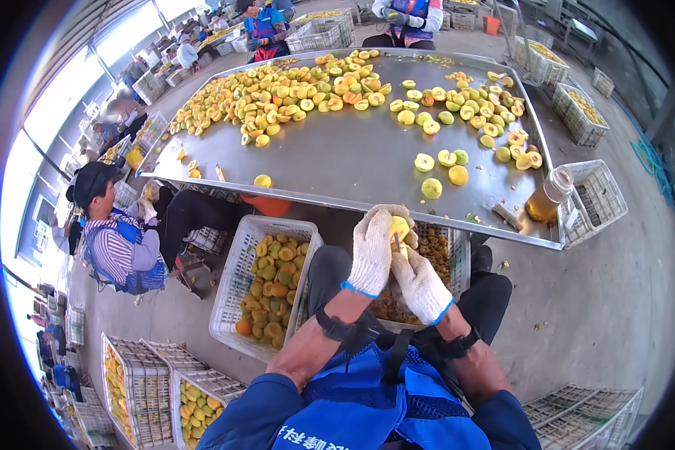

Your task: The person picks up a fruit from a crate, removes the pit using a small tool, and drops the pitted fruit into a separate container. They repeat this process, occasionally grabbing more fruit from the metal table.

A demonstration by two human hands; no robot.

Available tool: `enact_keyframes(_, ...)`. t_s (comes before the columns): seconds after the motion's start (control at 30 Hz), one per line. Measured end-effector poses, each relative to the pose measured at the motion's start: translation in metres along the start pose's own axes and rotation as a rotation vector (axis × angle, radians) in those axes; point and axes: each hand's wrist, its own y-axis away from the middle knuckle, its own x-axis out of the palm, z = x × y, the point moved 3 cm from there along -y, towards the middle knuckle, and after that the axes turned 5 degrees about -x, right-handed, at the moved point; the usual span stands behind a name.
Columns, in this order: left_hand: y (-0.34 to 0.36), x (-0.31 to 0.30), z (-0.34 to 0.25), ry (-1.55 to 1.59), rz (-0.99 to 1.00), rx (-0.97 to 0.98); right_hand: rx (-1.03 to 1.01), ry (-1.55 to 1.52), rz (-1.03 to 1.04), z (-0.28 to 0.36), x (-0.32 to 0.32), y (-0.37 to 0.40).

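Observation:
My left hand, in a white knit glove, closes round a yellow peach piece just off the table's front edge. Against it, my right hand, gloved the same way, grips a small tool with a thin dark tip at the fruit. Its handle is mostly hidden by my fingers. Below both hands, between my knees, a white crate contains brown pits and scraps. Beside my left knee stands another white crate, part filled with peach halves.
A metal table with a raised rim carries piles of peach halves. A jar of amber liquid stands at its right corner, beside a crate. A co-worker sits at left; others sit beyond. Stacked crates are behind left.

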Motion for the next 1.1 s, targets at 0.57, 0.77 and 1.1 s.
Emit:
enact_keyframes(0.57, -0.009, -0.004, 0.011, 0.051, 0.08, -0.022, 0.327, -0.386, 0.162, -0.037, 0.006, 0.003)
enact_keyframes(0.77, -0.01, -0.006, 0.025, -0.06, -0.116, -0.169, -0.057, 0.033, -0.001, -0.056, 0.004, 0.001)
enact_keyframes(1.1, -0.01, -0.006, 0.034, 0.025, -0.135, -0.204, -0.04, 0.063, -0.044, -0.049, 0.003, 0.004)
